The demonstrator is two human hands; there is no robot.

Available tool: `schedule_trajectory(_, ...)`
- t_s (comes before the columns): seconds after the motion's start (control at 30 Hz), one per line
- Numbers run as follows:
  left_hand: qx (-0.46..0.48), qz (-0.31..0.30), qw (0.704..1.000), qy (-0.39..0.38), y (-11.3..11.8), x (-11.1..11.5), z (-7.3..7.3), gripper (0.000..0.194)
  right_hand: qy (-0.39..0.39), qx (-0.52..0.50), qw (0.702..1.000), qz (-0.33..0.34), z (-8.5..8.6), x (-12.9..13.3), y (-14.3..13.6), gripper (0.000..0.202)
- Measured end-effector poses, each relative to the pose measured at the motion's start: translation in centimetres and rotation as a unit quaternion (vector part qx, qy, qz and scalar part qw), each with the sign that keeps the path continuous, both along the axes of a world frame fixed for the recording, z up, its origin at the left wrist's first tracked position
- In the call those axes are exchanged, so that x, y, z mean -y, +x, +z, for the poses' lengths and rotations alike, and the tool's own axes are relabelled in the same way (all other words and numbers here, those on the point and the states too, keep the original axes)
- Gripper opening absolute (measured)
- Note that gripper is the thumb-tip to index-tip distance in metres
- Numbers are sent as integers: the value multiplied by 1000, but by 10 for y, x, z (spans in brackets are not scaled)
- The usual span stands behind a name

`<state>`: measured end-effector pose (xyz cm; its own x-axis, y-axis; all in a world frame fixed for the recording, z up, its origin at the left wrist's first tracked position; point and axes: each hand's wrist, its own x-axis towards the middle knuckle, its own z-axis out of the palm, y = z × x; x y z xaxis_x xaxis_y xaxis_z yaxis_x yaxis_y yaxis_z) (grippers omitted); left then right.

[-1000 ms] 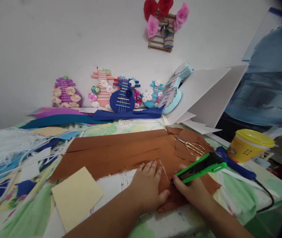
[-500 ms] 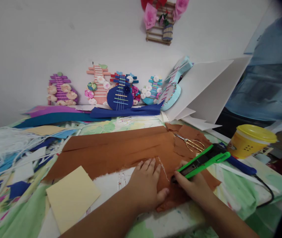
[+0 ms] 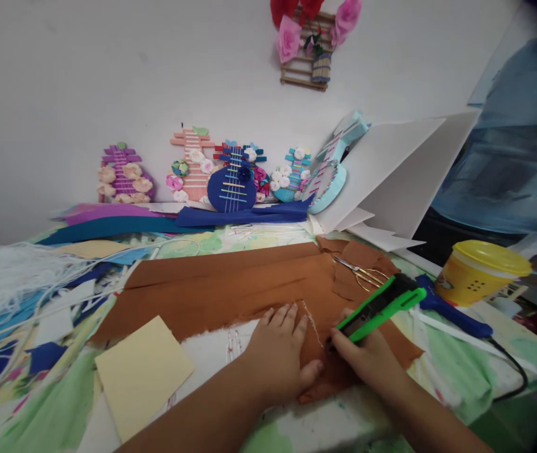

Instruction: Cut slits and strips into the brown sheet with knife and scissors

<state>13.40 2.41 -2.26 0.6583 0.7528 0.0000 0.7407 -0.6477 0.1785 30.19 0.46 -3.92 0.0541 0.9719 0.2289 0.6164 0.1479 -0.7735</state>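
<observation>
While the L hand [image 3: 280, 355] lies flat, palm down w/ fingers extended, on a wide brown fabric-like sheet [image 3: 231, 277], the R hand [image 3: 367, 358] is wrapped tight round a green-and-black plastic utility cutter [image 3: 376, 313]. Brown sheet is spread across the middle of the table [image 3: 273, 437], partly over a flat white board [image 3: 207, 346]. Cutter slants down to the L, nose just beside the lower end of a pale, ragged line [image 3: 313, 324] in the sheet; can't tell if the blade touches. That line runs btwn the two hands. Shiny scissors w/ gold-coloured loop handles [image 3: 360, 272] lie beyond the cutter, on crumpled brown pieces [image 3: 372, 255] at the sheet's far R corner.

Near L: a square pale-yellow paper piece [image 3: 148, 371] overlaps the white board & the sheet's edge. Far L: a loose tangle of white cord [image 3: 9, 277] plus blue scraps [image 3: 46, 357]. R side: a blue-handled tool w/ black cable [image 3: 457, 318], next to a round yellow tub w/ lid [image 3: 471, 277]. Back of table, by the wall: several lute-shaped craft models, incl. a dark-blue one w/ coloured strings [image 3: 231, 192] & a purple one w/ peach flowers [image 3: 121, 179].
</observation>
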Motion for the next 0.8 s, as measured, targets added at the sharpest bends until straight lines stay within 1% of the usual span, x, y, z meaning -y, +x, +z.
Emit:
schedule_trajectory(0.07, -2, 2, 1000, 4, 0, 0, 1, 69, -4, -11, 1000, -5, 1, 0, 2, 13)
schedule_trajectory(0.17, -3, 0, 1000, 9, 0, 0, 0, 68, -1, -13, 1000, 12, 2, 1, 1, 12)
schedule_trajectory(0.37, 4, -4, 1000, 18, 0, -1, -4, 67, 3, 59, 998, 24, -1, 3, -6, 17)
schedule_trajectory(0.43, 3, -5, 1000, 18, 0, -1, -4, 67, -7, 46, 999, 21, 0, 2, -5, 16)
schedule_trajectory(0.57, -2, 0, 1000, 8, 0, -1, -2, 68, -19, -15, 1000, 0, 3, 1, 0, 14)
schedule_trajectory(0.63, 0, 3, 1000, 7, 0, 0, -2, 68, -26, -29, 999, 3, 3, 1, 1, 13)
schedule_trajectory(0.7, 4, 2, 1000, 9, 0, 0, -2, 68, -25, -21, 999, 16, 2, 2, 0, 13)
schedule_trajectory(0.8, 7, 0, 1000, 9, -1, 0, -3, 67, -6, 22, 1000, 20, -1, 4, -3, 16)
